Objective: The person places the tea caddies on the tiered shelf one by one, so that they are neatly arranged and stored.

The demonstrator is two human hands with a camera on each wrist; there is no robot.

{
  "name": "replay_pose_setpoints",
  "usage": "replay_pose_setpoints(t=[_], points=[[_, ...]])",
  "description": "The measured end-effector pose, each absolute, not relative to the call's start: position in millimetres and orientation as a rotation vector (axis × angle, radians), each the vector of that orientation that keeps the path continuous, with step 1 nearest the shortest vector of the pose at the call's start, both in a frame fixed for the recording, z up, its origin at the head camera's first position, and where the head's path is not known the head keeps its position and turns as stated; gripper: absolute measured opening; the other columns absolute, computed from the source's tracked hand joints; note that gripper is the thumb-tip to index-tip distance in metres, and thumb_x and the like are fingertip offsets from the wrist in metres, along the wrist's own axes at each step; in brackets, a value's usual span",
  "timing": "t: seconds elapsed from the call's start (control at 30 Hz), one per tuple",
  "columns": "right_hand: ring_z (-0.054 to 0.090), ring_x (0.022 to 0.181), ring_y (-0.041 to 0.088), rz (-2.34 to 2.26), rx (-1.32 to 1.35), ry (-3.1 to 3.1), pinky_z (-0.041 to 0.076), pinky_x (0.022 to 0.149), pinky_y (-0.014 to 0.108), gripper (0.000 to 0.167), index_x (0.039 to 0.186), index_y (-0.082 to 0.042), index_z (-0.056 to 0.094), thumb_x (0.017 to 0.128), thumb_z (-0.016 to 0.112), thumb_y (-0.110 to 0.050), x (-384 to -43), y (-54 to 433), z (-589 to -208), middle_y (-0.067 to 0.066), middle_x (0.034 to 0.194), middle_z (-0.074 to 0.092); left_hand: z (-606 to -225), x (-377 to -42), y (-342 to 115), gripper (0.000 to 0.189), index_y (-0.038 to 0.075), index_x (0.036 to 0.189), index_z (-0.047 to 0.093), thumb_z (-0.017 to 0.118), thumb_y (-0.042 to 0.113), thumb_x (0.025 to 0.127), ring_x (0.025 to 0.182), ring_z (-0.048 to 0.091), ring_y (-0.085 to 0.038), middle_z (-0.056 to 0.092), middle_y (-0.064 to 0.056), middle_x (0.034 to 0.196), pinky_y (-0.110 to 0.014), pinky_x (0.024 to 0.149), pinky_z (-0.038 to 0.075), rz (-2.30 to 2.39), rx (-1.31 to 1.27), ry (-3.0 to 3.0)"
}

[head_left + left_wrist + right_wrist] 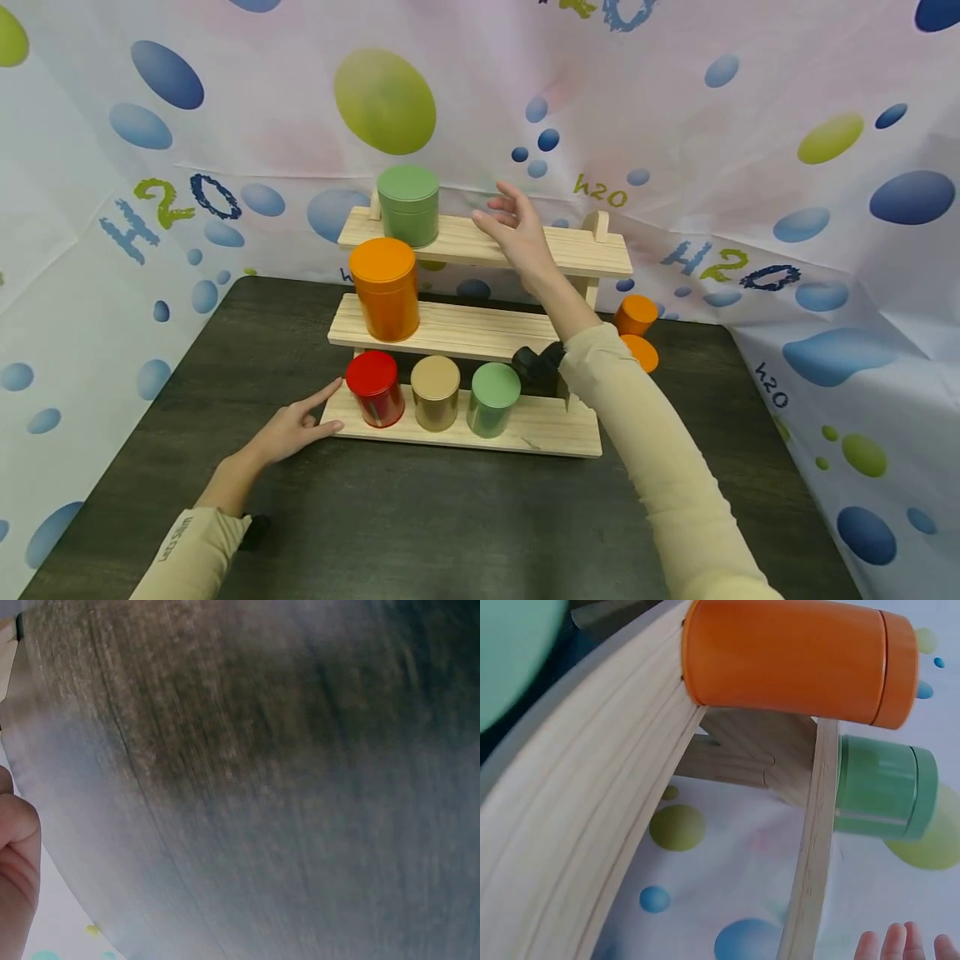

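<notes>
Right hand (517,229) is up at the top shelf (570,250) of the wooden rack (465,329), fingers spread and relaxed, holding nothing; the palm hovers over or on the shelf's front edge, and contact isn't clear. The nearest tin is the green tin (408,204), upright near the left end of that shelf, apart from the hand. The right wrist view shows only the fingertips (892,945) at the bottom edge, with the green tin and the tall orange tin (795,660) beyond.

Left hand (296,429) lies on the desk (420,525) at the rack's front-left corner. The index finger is straight and points at the red tin (375,387), the thumb touches the bottom shelf's end, and the other fingers are loosely curled. It holds nothing.

The tall orange tin stands at the left end of the middle shelf. On the bottom shelf, from the left, are the red tin, a tan tin (435,392) and a second green tin (493,398). Two more orange tins (636,329) sit on the desk behind the rack's right end.
</notes>
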State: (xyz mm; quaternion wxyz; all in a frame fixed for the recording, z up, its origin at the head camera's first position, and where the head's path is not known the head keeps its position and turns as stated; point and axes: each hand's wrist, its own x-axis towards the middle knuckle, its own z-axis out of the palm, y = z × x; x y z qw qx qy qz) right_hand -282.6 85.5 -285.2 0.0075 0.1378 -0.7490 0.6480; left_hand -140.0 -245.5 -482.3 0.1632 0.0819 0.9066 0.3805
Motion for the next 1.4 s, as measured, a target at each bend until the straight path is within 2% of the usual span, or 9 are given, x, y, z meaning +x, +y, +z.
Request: replay_pose_setpoints(t=[0.27,0.37,0.57,0.7,0.9,1.0,1.27,1.33,1.4], points=[[0.045,0.103,0.014,2.055,0.417,-2.239,0.04,0.087,0.027,0.058,0.14,-0.008,0.032,0.088,0.058,-0.008,-263,126,-300,0.016,0.126,0.042,-483,-141,-247,0.076,0.014,0.147,0.021,0.061,0.036,0.086,0.044,0.024,-0.009,0.03,0.004,0.052,-0.023,0.045,0.026,1.08,0.234,2.593],[0.046,0.1,0.012,2.027,0.419,-2.228,0.04,0.086,0.023,0.057,0.139,-0.005,0.033,0.088,0.057,-0.005,-255,141,-307,0.013,0.122,0.044,-484,-141,-248,0.076,0.014,0.147,0.021,0.061,0.036,0.086,0.044,0.024,-0.009,0.03,0.004,0.052,-0.023,0.045,0.026,1.077,0.234,2.594],[0.044,0.103,0.015,1.96,0.421,-2.261,0.041,0.085,0.02,0.057,0.139,0.0,0.029,0.089,0.056,-0.004,-237,171,-320,0.007,0.12,0.043,-484,-141,-247,0.076,0.013,0.146,0.021,0.061,0.035,0.087,0.043,0.024,-0.008,0.029,0.004,0.051,-0.023,0.044,0.025,1.106,0.245,2.585],[0.042,0.108,0.019,1.928,0.39,-2.287,0.039,0.086,0.02,0.058,0.14,-0.001,0.027,0.09,0.055,-0.005,-225,190,-327,0.005,0.121,0.042,-484,-139,-246,0.074,0.011,0.146,0.021,0.061,0.033,0.087,0.042,0.022,-0.007,0.028,0.005,0.05,-0.022,0.043,0.024,1.146,0.261,2.582],[0.04,0.108,0.015,1.876,0.32,-2.303,0.036,0.088,0.019,0.056,0.14,0.0,0.027,0.091,0.053,-0.005,-208,217,-339,0.006,0.122,0.04,-483,-138,-246,0.074,0.011,0.146,0.021,0.061,0.033,0.087,0.043,0.021,-0.007,0.028,0.005,0.05,-0.022,0.044,0.024,1.137,0.261,2.584],[0.042,0.107,0.013,1.832,0.269,-2.301,0.036,0.087,0.017,0.054,0.139,0.001,0.029,0.091,0.054,-0.007,-201,230,-346,0.007,0.121,0.041,-483,-138,-246,0.074,0.012,0.146,0.021,0.061,0.033,0.087,0.043,0.021,-0.008,0.028,0.005,0.051,-0.022,0.044,0.024,1.129,0.249,2.58],[0.045,0.099,0.006,1.755,0.046,-2.257,0.037,0.083,0.012,0.051,0.137,0.0,0.032,0.091,0.053,-0.006,-189,263,-375,-0.004,0.113,0.044,-482,-138,-245,0.075,0.013,0.146,0.021,0.061,0.035,0.087,0.044,0.023,-0.008,0.029,0.004,0.052,-0.023,0.044,0.025,1.114,0.237,2.578],[0.045,0.099,0.006,1.729,-0.029,-2.262,0.036,0.082,0.011,0.052,0.137,0.0,0.033,0.091,0.054,-0.007,-188,270,-385,-0.007,0.111,0.044,-482,-138,-245,0.075,0.013,0.147,0.021,0.061,0.035,0.087,0.044,0.023,-0.008,0.029,0.004,0.052,-0.023,0.044,0.024,1.113,0.234,2.576],[0.044,0.102,0.009,1.705,-0.108,-2.286,0.036,0.081,0.012,0.053,0.138,-0.002,0.032,0.091,0.054,-0.009,-187,276,-393,-0.004,0.114,0.044,-482,-138,-245,0.075,0.013,0.147,0.02,0.061,0.035,0.087,0.044,0.023,-0.008,0.029,0.004,0.051,-0.023,0.044,0.024,1.114,0.232,2.574]])
